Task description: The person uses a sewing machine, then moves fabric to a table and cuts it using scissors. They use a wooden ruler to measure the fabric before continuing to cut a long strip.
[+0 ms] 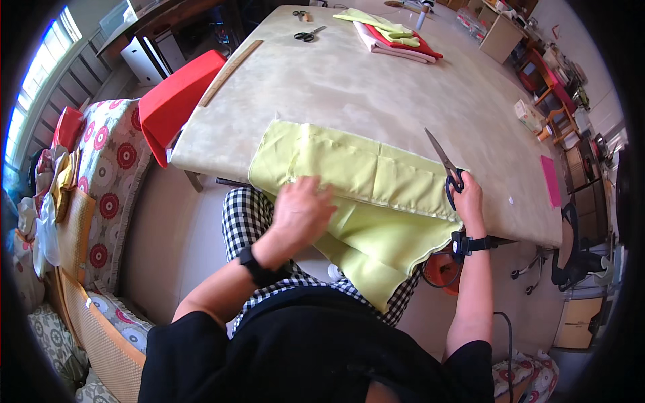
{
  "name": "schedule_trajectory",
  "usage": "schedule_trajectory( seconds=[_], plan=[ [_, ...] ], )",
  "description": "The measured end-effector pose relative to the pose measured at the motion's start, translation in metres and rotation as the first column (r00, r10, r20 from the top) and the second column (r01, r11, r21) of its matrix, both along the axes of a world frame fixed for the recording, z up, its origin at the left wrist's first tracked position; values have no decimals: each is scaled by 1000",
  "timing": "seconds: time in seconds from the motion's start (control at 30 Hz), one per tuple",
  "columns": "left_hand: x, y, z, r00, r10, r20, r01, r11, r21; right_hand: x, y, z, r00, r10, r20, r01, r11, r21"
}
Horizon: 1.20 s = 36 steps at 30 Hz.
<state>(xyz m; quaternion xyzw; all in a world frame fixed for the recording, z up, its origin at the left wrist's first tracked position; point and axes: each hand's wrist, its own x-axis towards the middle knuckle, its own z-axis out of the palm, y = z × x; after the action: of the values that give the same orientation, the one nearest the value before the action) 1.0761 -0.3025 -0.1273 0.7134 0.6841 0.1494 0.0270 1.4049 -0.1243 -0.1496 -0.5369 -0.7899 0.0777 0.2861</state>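
Observation:
A yellow-green piece of fabric [342,163] lies across the near edge of the table [312,85], and its lower part drapes over my checkered trouser legs. Creases and a pale stitched-looking line run along it. My right hand [471,199] grips scissors [442,153] by their dark blue handles at the fabric's right end. Their blades point away from me, over the tabletop. Motion blurs my left hand [305,214], which is over the fabric's left part near the table edge. Whether its fingers pinch the cloth is unclear.
Folded cloths [388,38] in yellow-green, red and pale pink lie at the table's far side. Black-handled scissors [308,35] and a smaller pair [299,15] are far left. A wooden ruler [231,73] follows the left edge, beside a red chair [181,98]. A pink sheet [550,181] lies right.

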Motion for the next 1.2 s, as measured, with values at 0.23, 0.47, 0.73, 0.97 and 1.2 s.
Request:
schedule_trajectory(
  seconds=[0.23,0.47,0.73,0.97,1.2],
  plan=[
    [-35,13,8,972,110,-208,-129,989,-78,-7,15,-3,999,6,46,-5,1000,-31],
    [-63,134,22,958,-41,-284,-79,914,-397,-12,31,-4,994,-60,87,63,998,-26],
    [-77,283,12,932,-168,-320,-4,880,-475,-17,56,-1,985,-125,118,140,982,-127],
    [-65,330,-31,846,156,-509,62,921,385,-19,71,-1,994,-100,36,106,962,-250],
    [-106,133,44,998,2,-68,1,999,46,-23,59,3,993,-115,18,117,972,-202]
  ],
)
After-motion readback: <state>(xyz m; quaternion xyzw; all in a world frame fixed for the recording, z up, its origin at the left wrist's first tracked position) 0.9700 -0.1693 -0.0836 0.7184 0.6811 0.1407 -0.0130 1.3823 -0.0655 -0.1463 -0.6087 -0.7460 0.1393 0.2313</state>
